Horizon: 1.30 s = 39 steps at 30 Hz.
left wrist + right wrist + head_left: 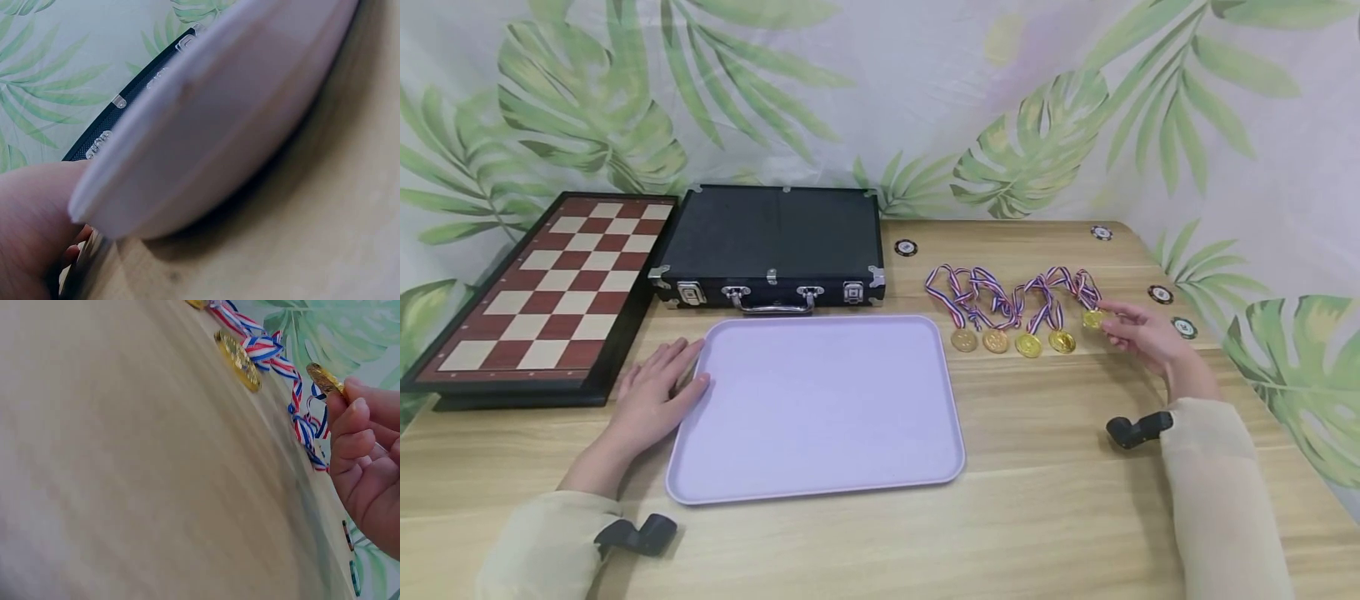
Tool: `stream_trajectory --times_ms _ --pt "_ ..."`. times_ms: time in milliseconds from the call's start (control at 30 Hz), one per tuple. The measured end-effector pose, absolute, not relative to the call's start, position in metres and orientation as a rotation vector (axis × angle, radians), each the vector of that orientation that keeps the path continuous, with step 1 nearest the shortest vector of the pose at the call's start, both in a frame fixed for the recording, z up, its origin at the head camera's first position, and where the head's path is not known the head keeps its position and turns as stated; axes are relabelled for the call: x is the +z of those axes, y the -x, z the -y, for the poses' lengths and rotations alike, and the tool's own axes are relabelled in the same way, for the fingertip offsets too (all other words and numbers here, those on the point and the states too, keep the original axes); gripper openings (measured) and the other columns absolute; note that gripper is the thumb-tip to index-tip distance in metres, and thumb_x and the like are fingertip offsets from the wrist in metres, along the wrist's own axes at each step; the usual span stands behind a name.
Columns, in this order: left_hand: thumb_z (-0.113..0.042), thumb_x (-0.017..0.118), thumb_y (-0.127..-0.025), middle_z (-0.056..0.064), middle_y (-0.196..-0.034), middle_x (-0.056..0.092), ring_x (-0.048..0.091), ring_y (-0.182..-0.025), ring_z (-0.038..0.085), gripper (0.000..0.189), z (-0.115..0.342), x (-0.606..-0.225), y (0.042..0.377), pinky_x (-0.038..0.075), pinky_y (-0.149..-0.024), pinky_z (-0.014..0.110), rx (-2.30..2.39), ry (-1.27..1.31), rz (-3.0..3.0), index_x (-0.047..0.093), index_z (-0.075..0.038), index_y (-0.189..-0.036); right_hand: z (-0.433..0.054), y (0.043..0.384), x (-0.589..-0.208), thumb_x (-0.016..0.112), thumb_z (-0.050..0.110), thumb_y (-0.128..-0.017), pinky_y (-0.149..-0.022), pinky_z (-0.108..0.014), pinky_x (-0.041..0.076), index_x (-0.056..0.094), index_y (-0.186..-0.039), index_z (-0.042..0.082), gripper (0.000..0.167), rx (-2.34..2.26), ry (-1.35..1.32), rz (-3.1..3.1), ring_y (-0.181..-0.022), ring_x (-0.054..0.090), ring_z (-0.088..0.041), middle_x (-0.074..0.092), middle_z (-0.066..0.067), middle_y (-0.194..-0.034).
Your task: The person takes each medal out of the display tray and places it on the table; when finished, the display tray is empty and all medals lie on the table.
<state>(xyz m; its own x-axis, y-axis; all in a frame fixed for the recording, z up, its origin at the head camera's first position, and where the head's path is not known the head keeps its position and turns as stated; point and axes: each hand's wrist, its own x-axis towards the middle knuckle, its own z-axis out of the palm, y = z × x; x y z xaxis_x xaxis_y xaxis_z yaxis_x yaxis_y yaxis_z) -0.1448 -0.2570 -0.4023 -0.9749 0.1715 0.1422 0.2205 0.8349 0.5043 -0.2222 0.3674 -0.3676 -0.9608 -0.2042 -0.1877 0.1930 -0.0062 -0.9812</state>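
My right hand [1146, 337] pinches a gold medal [1093, 319] between thumb and fingertips, at the right end of a row. In the right wrist view this medal [326, 380] is edge-on, with its striped ribbon trailing behind. Several other medals lie to its left, among them a gold one [1062, 341] and a copper-coloured one [996, 340], with red, white and blue ribbons [992, 287] bunched behind them. My left hand [658, 396] rests with extended fingers at the left edge of a lilac tray [827, 408], its thumb touching the rim.
A black case [767, 233] with metal latches stands behind the tray. To the far left is a chessboard [561, 292] on a dark box. Poker chips lie on the wooden table [1037, 500]: one [906, 247] beside the case, several near the right edge. A leaf-print cloth hangs behind.
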Motion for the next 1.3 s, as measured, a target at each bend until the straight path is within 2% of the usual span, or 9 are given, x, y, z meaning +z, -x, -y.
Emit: stream_trajectory --times_ms 333,600,800,1000,1100,1200,1300 --pt "-0.035 0.042 -0.089 0.026 -0.134 0.025 0.011 -0.124 0.04 0.055 0.258 -0.403 0.146 -0.002 -0.094 0.057 -0.815 0.306 2.923 0.03 -0.008 -0.134 -0.377 0.216 -0.381 0.058 0.002 -0.08 -0.049 -0.017 0.042 0.056 -0.112 0.021 0.037 -1.695 0.009 -2.327 -0.057 0.051 -0.007 0.059 0.002 -0.075" --pt "-0.036 0.042 -0.089 0.026 -0.134 0.025 0.011 -0.124 0.04 0.055 0.257 -0.403 0.145 -0.001 -0.094 0.058 -0.815 0.298 2.928 0.029 -0.007 -0.134 -0.376 0.22 -0.384 0.059 0.012 -0.081 -0.049 -0.021 0.042 0.045 -0.123 0.003 0.045 -1.385 0.002 -2.546 -0.055 0.048 -0.007 0.056 0.002 -0.073" --pt "-0.036 0.042 -0.089 0.026 -0.134 0.024 0.011 -0.124 0.04 0.056 0.257 -0.403 0.145 -0.002 -0.093 0.058 -0.821 0.292 2.93 0.029 -0.007 -0.135 -0.374 0.222 -0.382 0.059 0.015 -0.082 -0.047 -0.021 0.04 0.044 -0.123 0.001 0.046 -1.317 -0.014 -2.571 -0.054 0.045 -0.008 0.052 0.0 -0.071" --pt "-0.036 0.042 -0.089 0.026 -0.134 0.024 0.012 -0.124 0.04 0.056 0.258 -0.405 0.148 0.0 -0.093 0.059 -0.824 0.31 2.942 0.029 -0.007 -0.134 -0.377 0.217 -0.378 0.058 0.014 -0.083 -0.05 -0.022 0.041 0.042 -0.127 0.004 0.047 -1.308 -0.044 -2.561 -0.056 0.045 -0.008 0.053 0.001 -0.072" --pt "-0.037 0.042 -0.088 0.027 -0.133 0.023 0.013 -0.123 0.042 0.057 0.258 -0.403 0.15 0.001 -0.092 0.06 -0.836 0.331 2.982 0.029 -0.007 -0.134 -0.379 0.214 -0.372 0.056 0.015 -0.084 -0.054 -0.024 0.042 0.038 -0.129 0.002 0.05 -1.289 -0.038 -2.58 -0.061 0.046 -0.01 0.053 -0.001 -0.076" --pt "-0.038 0.042 -0.089 0.032 -0.131 0.023 0.017 -0.119 0.047 0.059 0.258 -0.393 0.154 0.009 -0.091 0.061 -0.816 0.354 3.072 0.029 -0.003 -0.133 -0.372 0.215 -0.36 0.055 0.016 -0.085 -0.055 -0.025 0.041 0.044 -0.127 0.017 0.043 -1.343 0.03 -2.581 -0.064 0.047 -0.012 0.051 -0.002 -0.077" --pt "-0.041 0.039 -0.089 0.036 -0.128 0.023 0.021 -0.115 0.051 0.064 0.257 -0.372 0.16 0.017 -0.088 0.062 -0.775 0.391 3.201 0.025 0.003 -0.133 -0.354 0.217 -0.341 0.053 0.017 -0.086 -0.058 -0.026 0.044 0.046 -0.125 0.018 0.039 -1.372 0.137 -2.626 -0.067 0.051 -0.014 0.054 -0.004 -0.082"
